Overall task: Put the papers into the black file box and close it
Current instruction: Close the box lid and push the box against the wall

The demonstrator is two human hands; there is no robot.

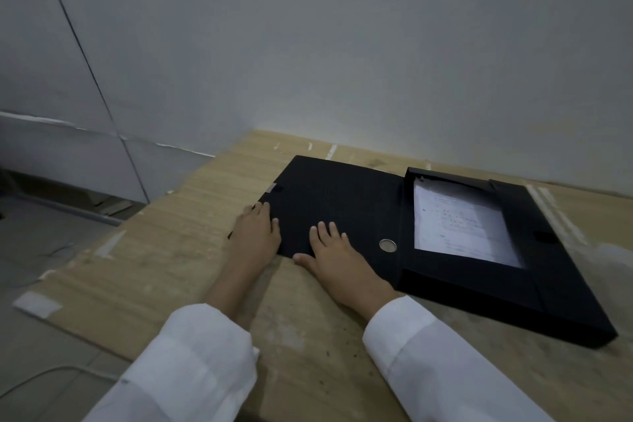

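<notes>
The black file box (pixel 513 291) lies open on the wooden table. White printed papers (pixel 459 223) lie flat inside its tray on the right. Its lid (pixel 335 195) is folded out flat to the left, with a round metal ring (pixel 387 245) near the hinge. My left hand (pixel 255 236) rests at the lid's left edge, fingers over the rim. My right hand (pixel 339 257) lies flat on the lid's front edge with the fingers spread. Neither hand holds anything.
The wooden table (pixel 191 250) stands against a pale wall (pixel 342 44). Its left edge drops off to the floor, where a cable (pixel 41 377) lies. Strips of tape mark the tabletop at the left and the back.
</notes>
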